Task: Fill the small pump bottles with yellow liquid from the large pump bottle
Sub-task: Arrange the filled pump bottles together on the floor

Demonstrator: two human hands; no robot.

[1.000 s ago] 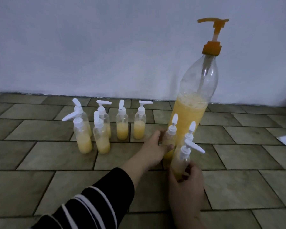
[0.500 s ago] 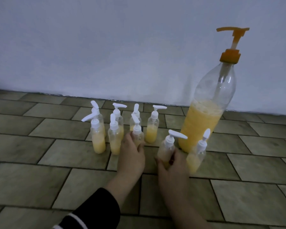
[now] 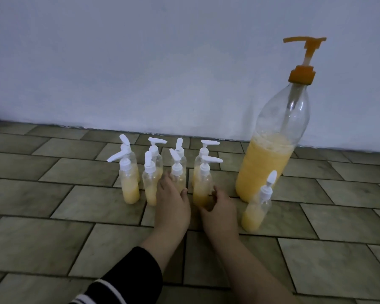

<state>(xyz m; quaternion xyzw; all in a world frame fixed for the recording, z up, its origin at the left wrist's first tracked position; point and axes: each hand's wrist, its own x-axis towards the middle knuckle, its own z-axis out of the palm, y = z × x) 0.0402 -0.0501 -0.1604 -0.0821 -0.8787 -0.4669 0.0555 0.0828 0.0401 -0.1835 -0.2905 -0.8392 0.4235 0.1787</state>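
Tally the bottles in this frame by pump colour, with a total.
White-pump small bottles: 9. Eight are grouped in two rows, with one apart in front of the large bottle.
Orange-pump large bottle: 1.
Total: 10 bottles.

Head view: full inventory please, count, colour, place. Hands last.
small pump bottles: nine, clear with white pumps, part-filled with yellow liquid; eight clustered in two rows left of centre, one apart in front of the large bottle
large pump bottle: one, clear with orange pump, roughly half full of yellow liquid, standing on the right near the wall
floor tiles: grey-green, laid staggered, under everything
wall: pale, plain, behind the bottles
sleeve: one, black with white stripes, on the left arm
left hand: fingers round the third front-row bottle
right hand: grips the fourth front-row bottle
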